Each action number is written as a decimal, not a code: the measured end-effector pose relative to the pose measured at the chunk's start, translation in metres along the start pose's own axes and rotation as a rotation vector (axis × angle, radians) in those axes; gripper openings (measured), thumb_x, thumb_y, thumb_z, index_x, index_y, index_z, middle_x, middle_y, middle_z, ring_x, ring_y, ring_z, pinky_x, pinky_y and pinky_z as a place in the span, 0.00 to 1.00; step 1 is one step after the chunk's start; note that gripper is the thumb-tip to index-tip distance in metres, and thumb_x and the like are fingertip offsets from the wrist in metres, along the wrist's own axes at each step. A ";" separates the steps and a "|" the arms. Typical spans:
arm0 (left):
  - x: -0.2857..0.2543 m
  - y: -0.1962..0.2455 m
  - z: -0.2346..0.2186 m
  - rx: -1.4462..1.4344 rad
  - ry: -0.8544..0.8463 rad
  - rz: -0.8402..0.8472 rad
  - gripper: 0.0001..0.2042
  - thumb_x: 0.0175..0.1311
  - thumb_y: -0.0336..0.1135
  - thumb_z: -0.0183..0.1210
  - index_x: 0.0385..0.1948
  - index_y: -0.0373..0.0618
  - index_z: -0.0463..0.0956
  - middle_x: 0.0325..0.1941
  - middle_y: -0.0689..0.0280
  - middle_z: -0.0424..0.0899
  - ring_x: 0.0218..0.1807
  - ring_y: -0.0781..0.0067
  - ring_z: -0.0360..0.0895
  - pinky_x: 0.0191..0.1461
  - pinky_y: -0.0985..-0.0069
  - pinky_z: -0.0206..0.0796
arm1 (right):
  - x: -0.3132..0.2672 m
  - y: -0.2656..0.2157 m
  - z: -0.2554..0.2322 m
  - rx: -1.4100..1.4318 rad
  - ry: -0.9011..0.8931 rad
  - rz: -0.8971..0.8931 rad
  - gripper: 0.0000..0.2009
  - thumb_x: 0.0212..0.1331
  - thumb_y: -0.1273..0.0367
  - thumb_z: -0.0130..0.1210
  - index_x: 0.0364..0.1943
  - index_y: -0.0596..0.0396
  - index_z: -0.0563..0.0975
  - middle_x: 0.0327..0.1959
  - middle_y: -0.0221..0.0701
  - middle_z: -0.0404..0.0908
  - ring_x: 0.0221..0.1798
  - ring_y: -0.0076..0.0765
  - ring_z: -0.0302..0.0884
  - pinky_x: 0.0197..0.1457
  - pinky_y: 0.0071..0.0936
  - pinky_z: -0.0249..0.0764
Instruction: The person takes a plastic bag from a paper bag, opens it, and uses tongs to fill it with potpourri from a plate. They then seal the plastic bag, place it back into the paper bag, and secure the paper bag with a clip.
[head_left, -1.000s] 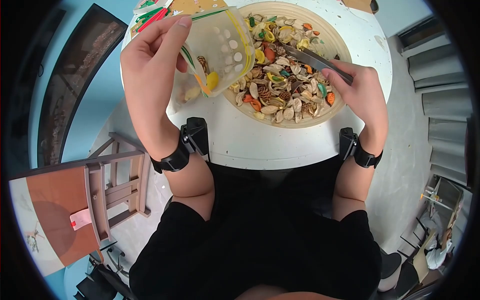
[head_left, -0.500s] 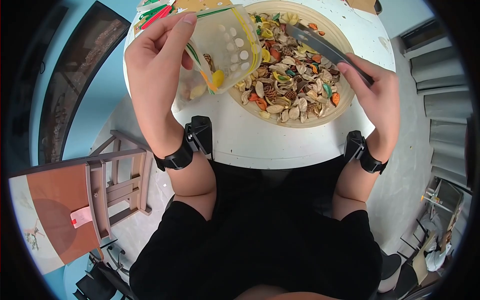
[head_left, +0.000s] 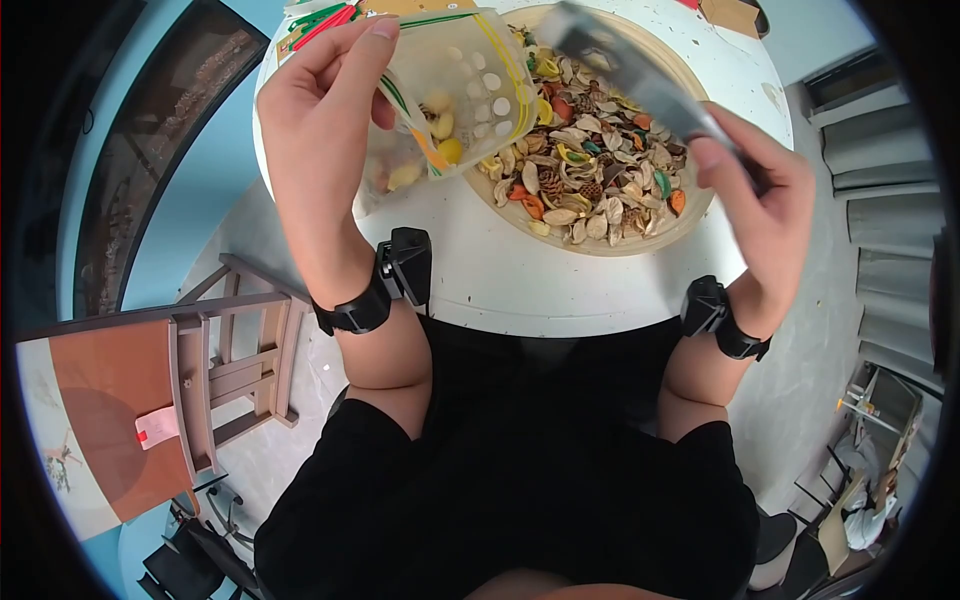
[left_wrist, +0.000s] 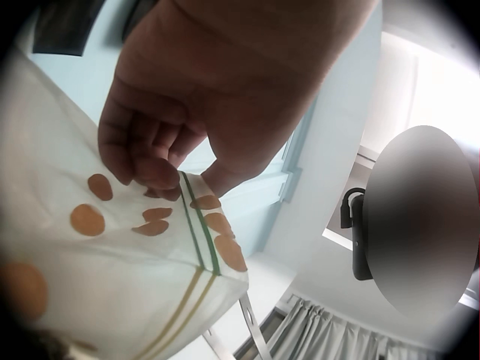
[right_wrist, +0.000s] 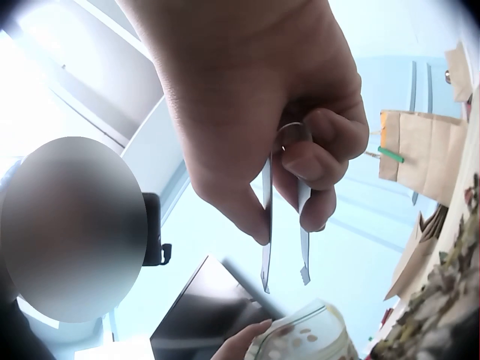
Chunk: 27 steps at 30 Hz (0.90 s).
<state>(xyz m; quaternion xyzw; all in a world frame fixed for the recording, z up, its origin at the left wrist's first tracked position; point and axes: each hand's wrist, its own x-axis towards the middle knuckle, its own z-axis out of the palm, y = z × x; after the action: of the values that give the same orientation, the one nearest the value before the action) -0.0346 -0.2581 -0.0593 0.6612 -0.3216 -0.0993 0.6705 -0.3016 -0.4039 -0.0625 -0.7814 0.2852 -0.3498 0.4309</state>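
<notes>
Clearly, a round plate (head_left: 645, 243) is holding crinkly petals (head_left: 600, 150) at one o'clock; by its nine-o'clock edge, the left hand (head_left: 330, 130), fingers curled, is pinching a filmy bag (head_left: 440, 60); the right hand (head_left: 757, 190) is gripping metal tongs (head_left: 632, 78), tips apart, above.

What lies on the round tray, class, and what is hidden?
The round tray holds pale dried petals, small brown cones and orange, green and yellow pieces. The pile's bottom layer is covered, and the blurred tweezers above hide a strip.
</notes>
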 end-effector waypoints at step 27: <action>0.000 -0.002 0.002 0.027 0.011 -0.006 0.14 0.64 0.39 0.68 0.41 0.37 0.88 0.19 0.76 0.77 0.21 0.87 0.70 0.28 0.84 0.61 | 0.017 0.050 -0.012 -0.548 -0.199 0.080 0.19 0.61 0.59 0.67 0.48 0.61 0.86 0.17 0.44 0.76 0.19 0.28 0.67 0.29 0.27 0.69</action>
<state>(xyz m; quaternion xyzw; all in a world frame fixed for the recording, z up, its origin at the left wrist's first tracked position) -0.0349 -0.2603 -0.0617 0.6716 -0.3171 -0.0935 0.6630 -0.3082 -0.4461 -0.0965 -0.8873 0.3557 -0.1641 0.2434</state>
